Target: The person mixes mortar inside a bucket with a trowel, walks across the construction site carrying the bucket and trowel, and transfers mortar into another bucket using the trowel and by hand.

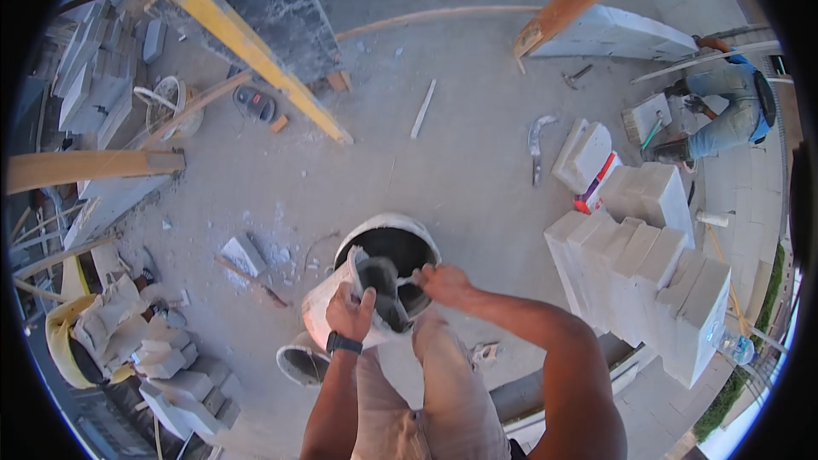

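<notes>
A mortar-smeared white bucket (322, 296) leans, tilted, in front of my knees, its mouth showing wet grey material inside. My left hand (351, 313), with a dark watch on the wrist, is closed on its rim. My right hand (445, 284) is closed at the far side of the bucket's mouth; what its fingers pinch there is too small to make out. Just behind stands a larger bucket (394, 223) with a dark interior, partly hidden by the tilted one. A third bucket (296, 365) lies beside my left forearm.
White blocks (630, 264) are stacked at right, with more blocks (183, 396) at lower left. A yellow level (247, 47) leans at upper left. A hammer (578, 77) and a white strip (423, 108) lie on the floor. Another person (724, 106) bends over blocks at far right.
</notes>
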Motion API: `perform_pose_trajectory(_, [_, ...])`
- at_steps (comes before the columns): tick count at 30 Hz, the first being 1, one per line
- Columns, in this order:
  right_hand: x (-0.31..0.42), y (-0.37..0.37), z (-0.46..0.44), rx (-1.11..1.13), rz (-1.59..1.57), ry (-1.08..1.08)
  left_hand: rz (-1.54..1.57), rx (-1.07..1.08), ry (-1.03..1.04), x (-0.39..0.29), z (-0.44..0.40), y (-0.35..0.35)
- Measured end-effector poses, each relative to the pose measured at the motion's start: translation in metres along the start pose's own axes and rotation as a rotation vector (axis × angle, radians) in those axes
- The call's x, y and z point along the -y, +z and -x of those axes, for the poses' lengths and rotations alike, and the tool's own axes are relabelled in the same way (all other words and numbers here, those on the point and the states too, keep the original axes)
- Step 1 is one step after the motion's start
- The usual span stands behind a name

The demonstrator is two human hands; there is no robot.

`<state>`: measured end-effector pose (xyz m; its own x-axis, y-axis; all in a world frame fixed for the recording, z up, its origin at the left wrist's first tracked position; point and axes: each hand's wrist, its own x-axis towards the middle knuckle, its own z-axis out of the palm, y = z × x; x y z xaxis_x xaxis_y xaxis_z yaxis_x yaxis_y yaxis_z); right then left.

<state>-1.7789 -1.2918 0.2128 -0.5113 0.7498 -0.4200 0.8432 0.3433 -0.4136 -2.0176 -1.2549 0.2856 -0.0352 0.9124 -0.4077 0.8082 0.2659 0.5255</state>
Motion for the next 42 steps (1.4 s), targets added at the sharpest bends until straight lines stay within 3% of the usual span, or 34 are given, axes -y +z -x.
perform_pose_trajectory(1, [-0.006, -0.013, 0.006, 0.111, -0.156, 0.146, 0.005, -0.012, 0.013, -0.003, 0.000, -0.001])
perform_pose_trajectory(2, [-0.016, -0.002, 0.017, 0.070, -0.040, 0.038, 0.016, -0.014, 0.012, -0.005, 0.000, -0.001])
perform_pose_trajectory(4, [-0.013, -0.026, 0.031, 0.137, -0.014, 0.020, 0.028, -0.034, 0.022, -0.006, 0.002, 0.004])
perform_pose_trajectory(7, [0.003, -0.021, 0.032, 0.053, -0.068, -0.113, 0.025, -0.036, 0.003, -0.015, 0.006, 0.000])
perform_pose_trajectory(11, [0.035, -0.014, -0.001, 0.129, -0.205, -0.258, 0.042, -0.052, 0.013, -0.011, 0.007, -0.004])
perform_pose_trajectory(14, [0.050, 0.011, -0.019, 0.013, -0.130, -0.361, 0.034, -0.061, 0.003, -0.008, 0.009, -0.006])
perform_pose_trajectory(16, [0.054, 0.010, -0.021, 0.219, -0.084, -0.250, 0.043, -0.057, -0.001, -0.007, 0.011, -0.014])
perform_pose_trajectory(19, [0.058, 0.013, -0.020, 0.171, -0.144, -0.095, 0.067, -0.061, 0.010, -0.005, 0.013, -0.011])
perform_pose_trajectory(23, [0.060, 0.007, -0.015, 0.182, -0.165, -0.077, 0.038, -0.070, 0.041, -0.007, 0.012, -0.019])
perform_pose_trajectory(27, [0.035, -0.009, 0.008, 0.184, -0.114, 0.125, 0.118, -0.079, 0.050, 0.002, 0.017, -0.030])
perform_pose_trajectory(31, [0.011, -0.043, 0.035, 0.271, -0.128, 0.175, 0.137, -0.079, 0.096, 0.005, 0.016, -0.032])
perform_pose_trajectory(34, [0.013, -0.045, 0.046, 0.283, -0.289, 0.243, 0.189, -0.078, 0.107, 0.006, 0.018, -0.031])
perform_pose_trajectory(36, [0.012, -0.035, 0.043, 0.242, -0.352, 0.026, 0.226, -0.089, 0.109, 0.010, 0.020, -0.029])
perform_pose_trajectory(37, [0.016, -0.026, 0.037, 0.242, -0.362, 0.017, 0.252, -0.063, 0.076, 0.020, 0.024, -0.032])
perform_pose_trajectory(39, [0.033, -0.005, 0.017, -0.013, -0.218, -0.091, 0.261, -0.038, 0.037, 0.036, 0.032, -0.043])
perform_pose_trajectory(42, [0.054, 0.010, -0.015, -0.067, -0.079, -0.215, 0.416, -0.070, -0.077, 0.054, 0.034, -0.062])
